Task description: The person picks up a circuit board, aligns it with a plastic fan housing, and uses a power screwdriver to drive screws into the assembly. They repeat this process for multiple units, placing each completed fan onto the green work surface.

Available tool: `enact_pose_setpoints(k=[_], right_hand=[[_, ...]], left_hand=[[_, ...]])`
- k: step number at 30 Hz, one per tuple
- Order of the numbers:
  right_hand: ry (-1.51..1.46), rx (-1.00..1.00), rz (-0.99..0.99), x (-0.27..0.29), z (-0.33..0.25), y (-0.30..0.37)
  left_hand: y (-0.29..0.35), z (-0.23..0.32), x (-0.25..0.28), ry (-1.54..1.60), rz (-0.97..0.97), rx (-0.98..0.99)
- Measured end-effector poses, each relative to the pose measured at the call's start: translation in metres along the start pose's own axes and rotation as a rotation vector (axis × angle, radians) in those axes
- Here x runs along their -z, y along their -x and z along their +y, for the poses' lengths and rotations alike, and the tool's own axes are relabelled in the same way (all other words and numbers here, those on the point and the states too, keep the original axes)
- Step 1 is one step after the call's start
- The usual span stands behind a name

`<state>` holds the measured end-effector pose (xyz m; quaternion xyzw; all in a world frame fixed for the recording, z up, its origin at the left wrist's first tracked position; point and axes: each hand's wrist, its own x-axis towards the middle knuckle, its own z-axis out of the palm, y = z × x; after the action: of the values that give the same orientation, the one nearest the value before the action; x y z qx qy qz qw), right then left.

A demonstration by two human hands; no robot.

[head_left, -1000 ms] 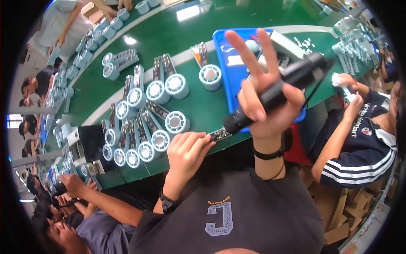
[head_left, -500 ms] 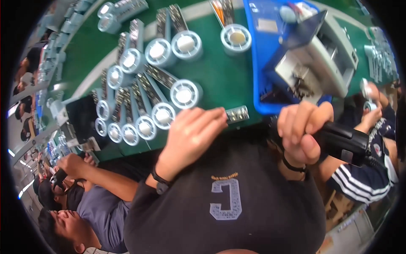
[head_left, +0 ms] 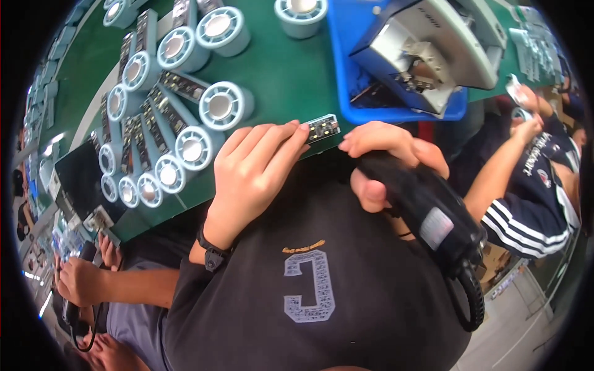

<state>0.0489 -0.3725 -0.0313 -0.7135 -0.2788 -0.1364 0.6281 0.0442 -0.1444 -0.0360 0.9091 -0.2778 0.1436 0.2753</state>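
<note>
My left hand [head_left: 257,167] lies over a narrow strip at the table's front edge, its fingers pressed together. One end of this strip, a circuit board in a pale housing [head_left: 325,128], sticks out past the fingertips; the rest is under my hand. My right hand [head_left: 396,148] is wrapped around a black corded power tool [head_left: 427,216], which looks like an electric screwdriver. Its cord end points toward my body, and its working tip is hidden. Only a small gap separates my right fingertips from the strip's exposed end.
Several light-blue round-headed units [head_left: 226,105] with circuit boards in their handles stand to the left. A blue tray [head_left: 402,115] at the back right holds a grey-white machine [head_left: 433,49]. Co-workers sit on both sides, one person's hand [head_left: 80,281] holding a black tool.
My right hand has turned the power tool, so its cord end swings from the right toward my body. Both hands are closer together. The whole view has shifted.
</note>
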Motion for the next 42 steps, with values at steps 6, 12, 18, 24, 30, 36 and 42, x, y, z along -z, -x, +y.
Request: enact_pose_setpoints(k=[6,12,18,24,30,36,42], right_hand=[[-0.082,0.343,0.635,0.015,-0.023,-0.058],[0.109,0.479,0.712,0.051,0.008,-0.099],[0.082,0.398,0.599,0.066,0.028,-0.111],[-0.028,0.242,0.376,0.059,0.026,-0.112],[-0.120,0.115,0.157,0.073,0.043,-0.121],[-0.237,0.105,0.157,0.064,0.037,-0.119],[-0.314,0.137,0.428,0.037,-0.008,-0.085]], left_hand=[[-0.005,0.005,-0.005,-0.016,0.040,-0.011],[-0.006,0.003,-0.009,0.017,0.055,-0.005],[-0.009,0.001,-0.010,0.029,0.057,-0.002],[-0.009,0.000,-0.008,0.032,0.039,0.026],[-0.007,0.000,-0.009,0.027,0.051,0.027],[-0.006,-0.001,-0.012,0.054,0.086,0.029],[0.001,-0.001,-0.011,0.052,0.085,0.038]])
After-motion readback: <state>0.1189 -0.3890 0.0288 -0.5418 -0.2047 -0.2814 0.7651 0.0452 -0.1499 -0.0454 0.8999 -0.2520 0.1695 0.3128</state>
